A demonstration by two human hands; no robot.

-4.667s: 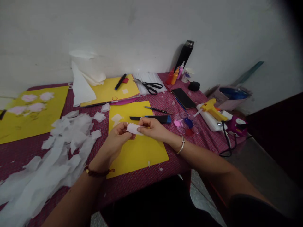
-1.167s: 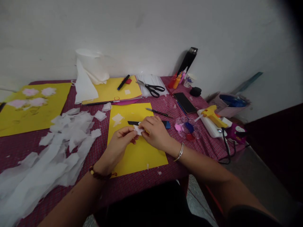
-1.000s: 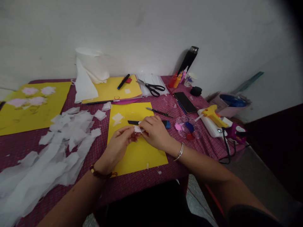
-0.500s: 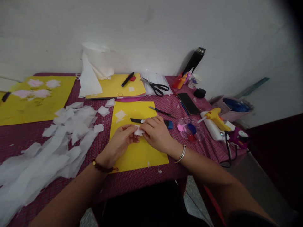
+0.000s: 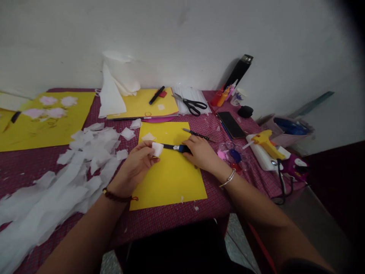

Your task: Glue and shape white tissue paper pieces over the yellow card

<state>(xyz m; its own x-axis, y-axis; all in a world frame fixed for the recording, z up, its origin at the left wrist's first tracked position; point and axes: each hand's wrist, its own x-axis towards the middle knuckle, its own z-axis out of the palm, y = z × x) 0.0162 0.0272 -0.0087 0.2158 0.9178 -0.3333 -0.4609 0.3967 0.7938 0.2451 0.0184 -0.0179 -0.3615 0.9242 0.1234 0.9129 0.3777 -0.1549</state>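
Note:
My left hand [image 5: 139, 160] pinches a small square of white tissue paper [image 5: 157, 149] between thumb and fingers, above the left side of a yellow sheet [image 5: 171, 182]. Over the sheet's right edge, my right hand [image 5: 201, 152] has its fingers closed on the blue and black handle of a utility knife [image 5: 181, 148]. The knife's dark blade points left, towards the paper square. Part of the handle is hidden under my fingers. Beyond that hand lies a thin black brush-like stick [image 5: 198, 134]. Another pale paper piece [image 5: 148, 137] rests on the sheet.
Loose white tissue pieces [image 5: 97, 146] cover the table's left. Pink paper flowers [image 5: 57, 112] lie on another yellow sheet. Behind are scissors [image 5: 194, 105] and a pen [image 5: 156, 95]. At right are a paint palette [image 5: 228, 155], phone [image 5: 231, 125] and yellow glue gun [image 5: 268, 144].
My hands have moved apart. The paper square stays in my left hand, shifted left. My right hand has let go of it, moved right and closed on the utility knife.

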